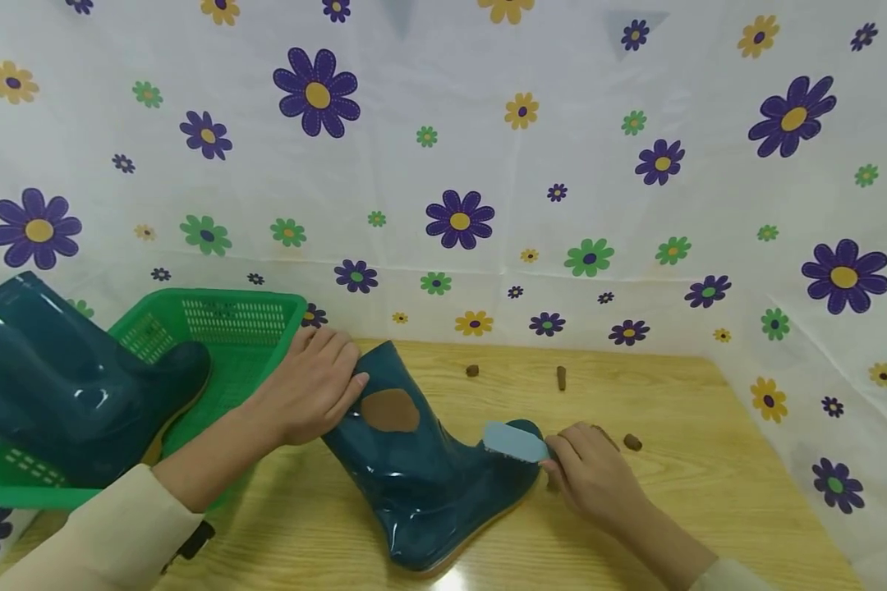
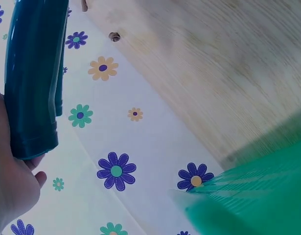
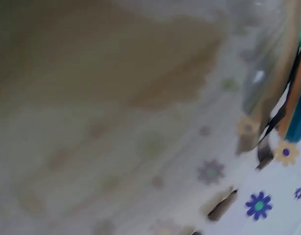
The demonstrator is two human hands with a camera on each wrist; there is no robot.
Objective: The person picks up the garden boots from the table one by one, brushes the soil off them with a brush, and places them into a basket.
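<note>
A dark teal rubber boot (image 1: pixel 421 484) lies tilted on the wooden table, its toe towards the right. A flat brown patch (image 1: pixel 390 410) marks its shaft. My left hand (image 1: pixel 314 382) grips the rim of the shaft; in the left wrist view the left hand (image 2: pixel 13 188) has fingers at the boot's (image 2: pixel 33 88) opening. My right hand (image 1: pixel 595 476) holds a light-blue brush (image 1: pixel 516 442) by its end, with the flat head over the toe. Bristles are hard to make out. Much of the right wrist view is blurred.
Left of the boot stands a green plastic basket (image 1: pixel 247 300) with a second teal boot (image 1: pixel 81 386) leaning in it. Several small brown lumps lie about, one a short brown stick (image 1: pixel 561 377). A flowered white sheet (image 1: pixel 384 176) hangs behind the wooden table (image 1: pixel 680 394).
</note>
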